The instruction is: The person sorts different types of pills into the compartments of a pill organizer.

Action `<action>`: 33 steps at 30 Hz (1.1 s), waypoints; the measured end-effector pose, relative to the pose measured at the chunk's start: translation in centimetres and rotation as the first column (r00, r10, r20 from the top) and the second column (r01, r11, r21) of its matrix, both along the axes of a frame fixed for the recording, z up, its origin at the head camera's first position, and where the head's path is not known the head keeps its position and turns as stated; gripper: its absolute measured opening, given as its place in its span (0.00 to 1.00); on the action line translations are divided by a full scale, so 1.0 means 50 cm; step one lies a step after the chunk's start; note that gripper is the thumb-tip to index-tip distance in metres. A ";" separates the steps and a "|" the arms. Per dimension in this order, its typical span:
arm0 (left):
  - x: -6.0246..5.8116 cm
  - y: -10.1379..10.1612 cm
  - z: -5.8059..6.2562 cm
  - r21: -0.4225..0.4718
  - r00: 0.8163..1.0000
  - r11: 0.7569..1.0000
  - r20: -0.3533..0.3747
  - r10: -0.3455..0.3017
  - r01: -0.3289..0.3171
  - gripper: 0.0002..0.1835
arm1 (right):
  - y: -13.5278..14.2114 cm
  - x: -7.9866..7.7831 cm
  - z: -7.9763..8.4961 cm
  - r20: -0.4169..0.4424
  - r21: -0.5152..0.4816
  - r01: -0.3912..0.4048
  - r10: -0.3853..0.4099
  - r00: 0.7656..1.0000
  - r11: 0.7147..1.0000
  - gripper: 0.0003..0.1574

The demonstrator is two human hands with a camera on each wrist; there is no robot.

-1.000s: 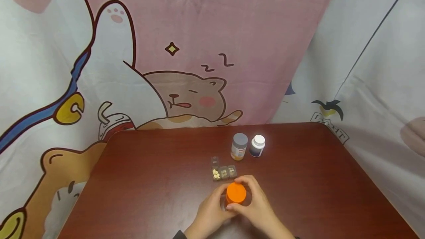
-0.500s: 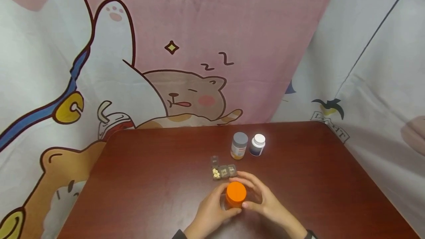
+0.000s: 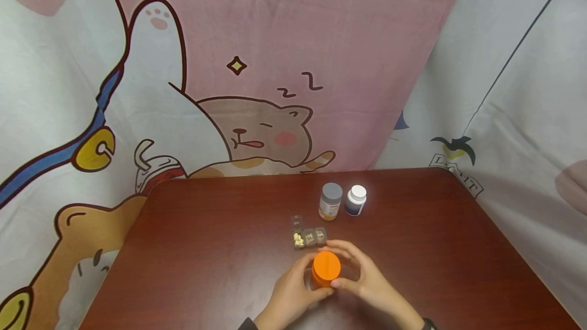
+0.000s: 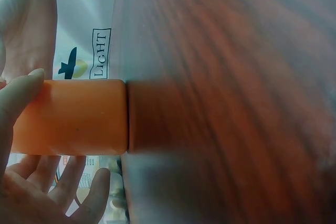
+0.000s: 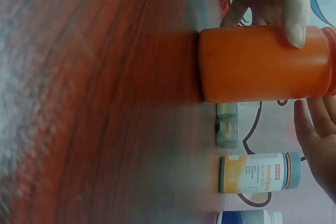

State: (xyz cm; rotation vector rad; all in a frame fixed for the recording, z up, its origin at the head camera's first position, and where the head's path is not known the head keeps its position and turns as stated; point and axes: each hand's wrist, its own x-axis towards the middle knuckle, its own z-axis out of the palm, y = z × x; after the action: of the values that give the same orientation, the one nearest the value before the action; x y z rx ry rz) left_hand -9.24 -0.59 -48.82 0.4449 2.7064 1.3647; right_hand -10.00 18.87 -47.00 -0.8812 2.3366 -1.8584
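Observation:
An orange pill bottle (image 3: 323, 281) with an orange screw cap (image 3: 326, 265) stands upright on the table at front centre. My left hand (image 3: 293, 292) holds the bottle's body from the left, its thumb along the near side, as the left wrist view shows. From the right, my right hand (image 3: 371, 281) pinches the cap, thumb at the near edge and fingers at the far edge. Just beyond is a small clear pill organizer (image 3: 310, 237); its left compartment has a raised lid (image 3: 296, 221) and holds pale tablets (image 3: 298, 240).
Behind the organizer stand a grey-capped bottle (image 3: 330, 201) with an orange-and-white label and a white-capped dark blue bottle (image 3: 355, 200). The brown table (image 3: 220, 248) ends at a cartoon-printed curtain (image 3: 348, 65) at the back.
My right hand has shifted rightward over the second and its fingers have spread from their earlier hold; its thumb has lately come slightly back toward the cap. Left hand and bottle stay put.

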 end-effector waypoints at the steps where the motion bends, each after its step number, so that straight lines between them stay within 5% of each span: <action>1: 0.000 0.000 0.000 0.000 1.000 1.000 0.002 0.001 -0.001 0.36 | -0.001 0.001 0.000 -0.019 0.009 0.008 -0.007 1.000 1.000 0.42; 9: 0.001 0.000 0.000 0.001 1.000 1.000 -0.003 0.007 -0.007 0.34 | -0.022 0.018 0.001 -0.129 0.098 0.200 -0.187 0.974 0.975 0.41; 16: 0.001 -0.001 -0.001 -0.004 1.000 1.000 -0.010 0.008 -0.008 0.33 | -0.055 0.043 0.004 -0.247 0.177 0.442 -0.395 0.885 0.879 0.42; 21: 0.002 -0.001 0.001 -0.009 1.000 1.000 0.000 0.011 -0.011 0.35 | -0.073 0.045 0.005 -0.327 0.181 0.516 -0.443 0.835 0.837 0.44; 24: 0.002 -0.001 0.002 -0.009 1.000 1.000 0.004 0.009 -0.009 0.35 | -0.068 0.040 -0.006 -0.334 0.203 0.494 -0.414 0.847 0.846 0.45; 28: 0.001 -0.001 0.002 0.001 1.000 1.000 0.030 0.001 -0.001 0.36 | -0.050 0.035 -0.008 -0.243 0.242 0.384 -0.327 0.913 0.891 0.50; 31: 0.000 -0.001 0.001 0.009 0.999 1.000 0.042 -0.004 0.004 0.37 | -0.023 0.017 -0.006 -0.118 0.220 0.190 -0.167 0.979 0.957 0.50; 33: -0.001 -0.001 0.000 0.024 0.999 1.000 0.049 -0.005 0.004 0.38 | -0.004 -0.002 -0.005 -0.029 0.152 0.012 -0.008 1.000 0.988 0.48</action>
State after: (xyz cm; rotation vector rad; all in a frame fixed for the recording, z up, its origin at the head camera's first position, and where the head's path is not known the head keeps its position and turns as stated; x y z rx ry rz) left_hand -9.27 -0.66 -48.84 0.4138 2.6509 1.3897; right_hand -10.10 18.66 -47.23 -0.8858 2.4643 -1.6541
